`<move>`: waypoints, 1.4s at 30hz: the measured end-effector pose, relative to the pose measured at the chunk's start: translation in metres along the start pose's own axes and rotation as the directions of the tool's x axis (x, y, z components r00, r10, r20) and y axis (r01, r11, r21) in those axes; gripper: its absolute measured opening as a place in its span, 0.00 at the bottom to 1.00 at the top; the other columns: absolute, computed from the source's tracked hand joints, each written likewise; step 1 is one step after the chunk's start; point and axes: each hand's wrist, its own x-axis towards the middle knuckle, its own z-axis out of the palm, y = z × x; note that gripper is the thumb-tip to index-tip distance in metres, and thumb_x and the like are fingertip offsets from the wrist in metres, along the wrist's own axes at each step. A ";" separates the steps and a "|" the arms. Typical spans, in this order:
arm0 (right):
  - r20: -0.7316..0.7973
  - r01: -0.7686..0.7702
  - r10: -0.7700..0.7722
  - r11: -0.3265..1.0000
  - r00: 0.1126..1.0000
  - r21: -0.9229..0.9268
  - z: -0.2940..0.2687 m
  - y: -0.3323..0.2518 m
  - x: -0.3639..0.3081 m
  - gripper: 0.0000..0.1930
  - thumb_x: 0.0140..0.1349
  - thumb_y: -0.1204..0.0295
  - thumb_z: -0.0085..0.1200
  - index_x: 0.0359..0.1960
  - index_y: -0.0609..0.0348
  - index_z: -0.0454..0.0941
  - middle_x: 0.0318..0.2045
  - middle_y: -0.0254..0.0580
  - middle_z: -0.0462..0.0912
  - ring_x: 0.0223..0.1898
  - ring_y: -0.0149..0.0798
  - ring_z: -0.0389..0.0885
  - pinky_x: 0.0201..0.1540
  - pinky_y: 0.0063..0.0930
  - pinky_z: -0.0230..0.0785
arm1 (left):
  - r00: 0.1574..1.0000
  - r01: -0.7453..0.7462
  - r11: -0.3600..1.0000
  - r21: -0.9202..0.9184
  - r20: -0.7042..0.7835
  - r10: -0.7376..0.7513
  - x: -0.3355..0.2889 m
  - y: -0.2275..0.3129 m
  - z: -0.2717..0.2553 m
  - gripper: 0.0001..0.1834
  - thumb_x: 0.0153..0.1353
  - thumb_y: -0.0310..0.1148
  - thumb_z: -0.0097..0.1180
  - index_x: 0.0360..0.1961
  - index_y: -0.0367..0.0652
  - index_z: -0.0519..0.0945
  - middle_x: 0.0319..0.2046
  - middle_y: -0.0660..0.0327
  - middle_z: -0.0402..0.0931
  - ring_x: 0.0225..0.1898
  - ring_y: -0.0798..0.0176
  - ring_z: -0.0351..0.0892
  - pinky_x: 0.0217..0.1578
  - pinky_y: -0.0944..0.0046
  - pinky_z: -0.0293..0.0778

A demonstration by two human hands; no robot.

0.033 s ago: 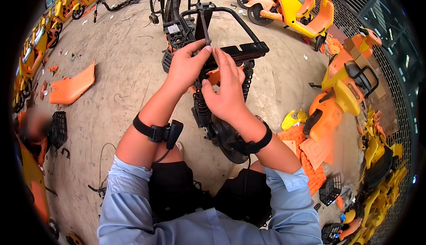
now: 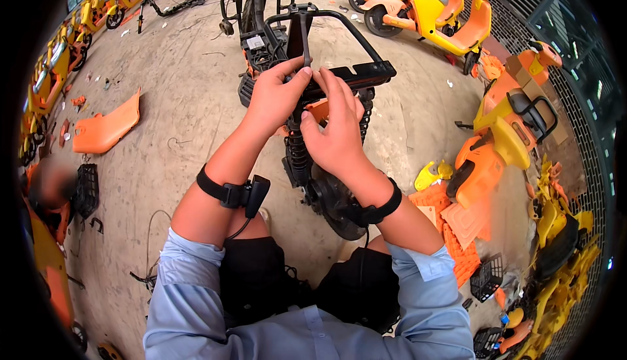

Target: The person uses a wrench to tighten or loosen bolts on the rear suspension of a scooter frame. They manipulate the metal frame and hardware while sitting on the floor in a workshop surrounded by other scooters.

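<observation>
A stripped scooter frame (image 2: 271, 43) stands in front of me, with a black rear rack (image 2: 359, 75) and two coil shock absorbers (image 2: 297, 151). My left hand (image 2: 277, 95) pinches the lower end of a slim dark grey bar-like tool (image 2: 304, 40) between thumb and fingers. The upper end of that tool meets the rack's tube; its exact kind is unclear. Just right of it, my right hand (image 2: 336, 122) has its fingers stretched out near the rack's edge, thumb apart. An orange part (image 2: 318, 110) shows between the hands. The rear wheel (image 2: 336, 206) is below.
Yellow and orange scooters line the left, with more, such as a yellow scooter (image 2: 424, 14), at the back right. An orange panel (image 2: 108, 125) lies on the concrete floor at left. Loose orange panels (image 2: 467, 219), a black basket (image 2: 486, 276) and yellow body parts (image 2: 565, 249) lie at right.
My right hand has shifted very slightly right, its thumb a little higher. The tool's angle has changed slightly, while my left hand stays at its lower end.
</observation>
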 end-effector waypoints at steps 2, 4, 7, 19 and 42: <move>-0.087 0.013 -0.011 1.000 0.996 0.014 -0.002 0.009 0.007 0.36 0.58 0.74 0.56 0.70 0.64 0.60 0.62 0.50 0.74 0.70 0.49 0.63 0.70 0.48 0.43 | 0.999 -0.046 0.998 0.051 0.019 0.045 -0.001 0.004 0.003 0.23 0.69 0.38 0.56 0.58 0.33 0.80 0.40 0.52 0.86 0.41 0.68 0.83 0.45 0.66 0.77; -0.144 -0.020 0.021 1.000 0.989 0.009 -0.006 0.019 0.012 0.35 0.58 0.74 0.56 0.69 0.65 0.61 0.61 0.49 0.75 0.69 0.48 0.64 0.70 0.48 0.43 | 0.998 0.009 0.985 0.173 0.059 -0.020 -0.003 0.016 0.003 0.23 0.69 0.38 0.54 0.58 0.32 0.80 0.37 0.53 0.86 0.38 0.68 0.82 0.43 0.65 0.77; -0.125 -0.063 0.057 0.997 0.990 -0.050 -0.011 0.024 0.022 0.42 0.58 0.71 0.58 0.73 0.65 0.52 0.64 0.57 0.72 0.71 0.51 0.61 0.73 0.51 0.37 | 0.997 -0.021 0.978 0.206 0.072 0.006 -0.001 0.013 0.000 0.22 0.70 0.38 0.52 0.58 0.34 0.80 0.33 0.54 0.85 0.34 0.68 0.81 0.40 0.64 0.77; 0.094 -0.233 0.241 0.656 0.966 0.718 -0.009 0.028 0.041 0.58 0.59 0.70 0.62 0.77 0.65 0.25 0.75 0.76 0.45 0.77 0.59 0.49 0.76 0.47 0.39 | 0.980 -0.107 0.971 0.212 0.185 0.067 0.010 0.014 -0.015 0.21 0.69 0.38 0.50 0.54 0.36 0.82 0.34 0.55 0.84 0.36 0.63 0.81 0.42 0.63 0.76; 0.376 -0.330 0.422 -0.182 0.825 0.926 -0.048 0.036 0.053 0.25 0.65 0.72 0.50 0.64 0.63 0.66 0.59 0.53 0.77 0.41 0.37 0.81 0.35 0.27 0.69 | 0.973 0.051 0.995 0.087 0.219 -0.069 0.009 0.020 -0.015 0.16 0.73 0.35 0.53 0.52 0.36 0.83 0.41 0.63 0.84 0.43 0.70 0.79 0.48 0.67 0.74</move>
